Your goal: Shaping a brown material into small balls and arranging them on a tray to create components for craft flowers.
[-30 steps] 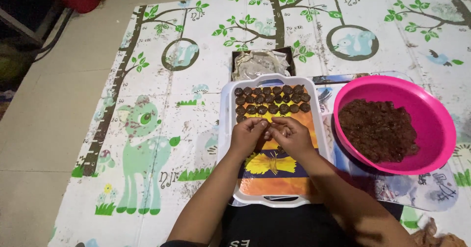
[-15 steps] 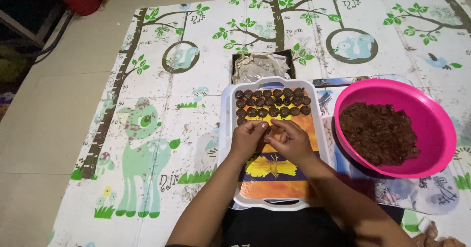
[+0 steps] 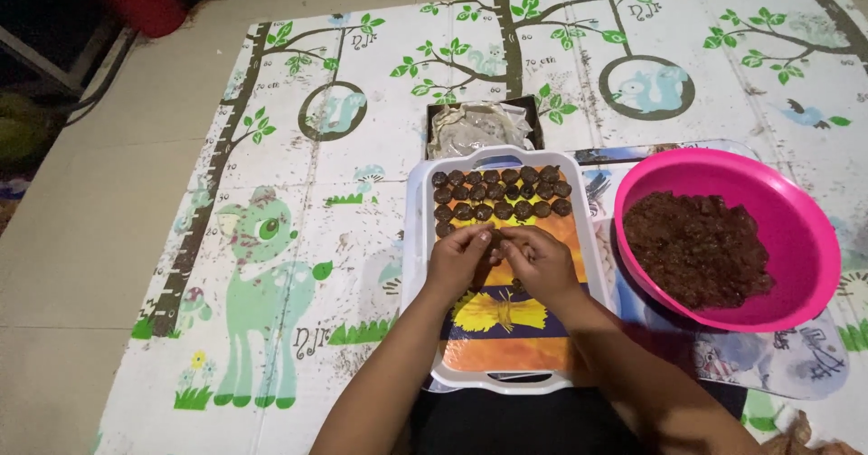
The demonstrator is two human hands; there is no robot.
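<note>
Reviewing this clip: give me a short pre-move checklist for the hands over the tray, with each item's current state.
1. Both hands over the tray: ok; left hand and right hand meet above the white tray.
2. Piece held between the fingertips: cannot tell; fingers hide it.
3. Free room on the tray: ok; dark balls fill only the far rows.
4. Rows tidy: ok; balls sit side by side.
5. Mixture left in the pink bowl: ok; brown mixture covers its bottom.
6. Bowl beside the right hand: ok.
</note>
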